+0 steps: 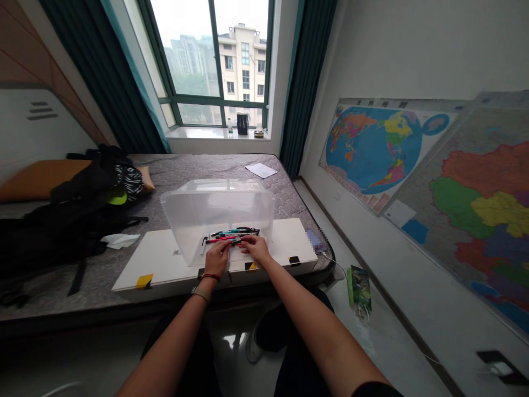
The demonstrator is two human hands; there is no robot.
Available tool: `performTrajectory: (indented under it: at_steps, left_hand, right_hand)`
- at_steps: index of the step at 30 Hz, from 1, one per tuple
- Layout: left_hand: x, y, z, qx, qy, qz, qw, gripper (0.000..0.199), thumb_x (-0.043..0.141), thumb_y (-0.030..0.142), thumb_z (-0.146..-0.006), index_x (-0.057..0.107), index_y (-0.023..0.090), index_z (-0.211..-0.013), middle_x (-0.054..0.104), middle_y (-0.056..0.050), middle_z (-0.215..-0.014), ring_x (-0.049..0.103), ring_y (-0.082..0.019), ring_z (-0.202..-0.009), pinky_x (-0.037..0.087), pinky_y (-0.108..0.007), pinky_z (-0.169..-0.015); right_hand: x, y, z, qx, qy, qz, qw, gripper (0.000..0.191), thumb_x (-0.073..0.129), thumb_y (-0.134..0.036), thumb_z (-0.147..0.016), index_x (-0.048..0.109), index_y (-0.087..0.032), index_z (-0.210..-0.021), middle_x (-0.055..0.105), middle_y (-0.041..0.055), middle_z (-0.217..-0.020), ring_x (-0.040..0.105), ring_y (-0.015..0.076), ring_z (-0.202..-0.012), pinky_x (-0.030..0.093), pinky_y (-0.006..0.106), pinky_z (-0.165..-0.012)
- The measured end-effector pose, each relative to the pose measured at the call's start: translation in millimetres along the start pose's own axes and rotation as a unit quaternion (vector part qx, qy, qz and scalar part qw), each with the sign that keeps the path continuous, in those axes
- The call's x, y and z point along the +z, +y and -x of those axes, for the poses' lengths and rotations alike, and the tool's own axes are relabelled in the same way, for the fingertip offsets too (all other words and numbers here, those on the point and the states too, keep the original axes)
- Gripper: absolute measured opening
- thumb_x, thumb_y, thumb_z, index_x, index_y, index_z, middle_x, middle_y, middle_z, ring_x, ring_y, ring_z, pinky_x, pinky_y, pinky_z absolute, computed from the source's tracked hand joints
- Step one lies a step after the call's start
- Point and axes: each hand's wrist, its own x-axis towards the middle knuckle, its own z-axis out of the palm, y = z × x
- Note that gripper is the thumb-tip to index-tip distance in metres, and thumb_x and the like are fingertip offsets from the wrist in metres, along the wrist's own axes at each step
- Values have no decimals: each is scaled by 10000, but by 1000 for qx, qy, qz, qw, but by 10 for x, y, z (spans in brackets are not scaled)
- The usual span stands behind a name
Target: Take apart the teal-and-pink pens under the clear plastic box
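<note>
Both hands meet in front of a clear plastic bin [215, 207] that lies tipped on white boxes, its opening facing me. My left hand [217, 258] pinches the left end of a pen [236, 241] with a dark and light-blue body. Closed on the same pen's right end is my right hand [255, 249]. Just behind the fingers, several pens [231, 232] in red, blue and black lie in a loose heap inside the bin. A bracelet and a watch circle my left wrist. Part of the held pen is hidden by my fingers.
The white boxes [152, 256] rest on a grey mattress [281, 193]. Dark bags and clothing [95, 187] lie left, beside a crumpled tissue [120, 241]. A paper sheet [261, 170] is near the window. A green package [359, 289] sits on the floor at right.
</note>
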Motion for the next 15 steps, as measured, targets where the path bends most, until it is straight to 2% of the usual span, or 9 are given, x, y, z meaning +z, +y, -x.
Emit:
performTrajectory:
  at_steps: [9,15]
  left_hand:
    - [-28,16,-12,-18,-5,7,1000,266,524,313,-920,744,237,-1047,743,-55,-1082,676,-223,-1042,533,-386,-958]
    - [-71,56,-27,-81,-30,41,995,307,529,389,-916,739,224,-1068,764,-48,-942,701,-209,-877,555,-342,-821]
  right_hand:
    - [-4,2,-13,19,-2,-22,1000,392,893,-303,-547,736,-150,-871,748,54,-850,734,193,-771,590,285,-671]
    - [-6,-19,10,11,-9,-22,1000,401,897,-313,-543,748,-145,-876,756,62,-862,732,183,-755,587,273,-672]
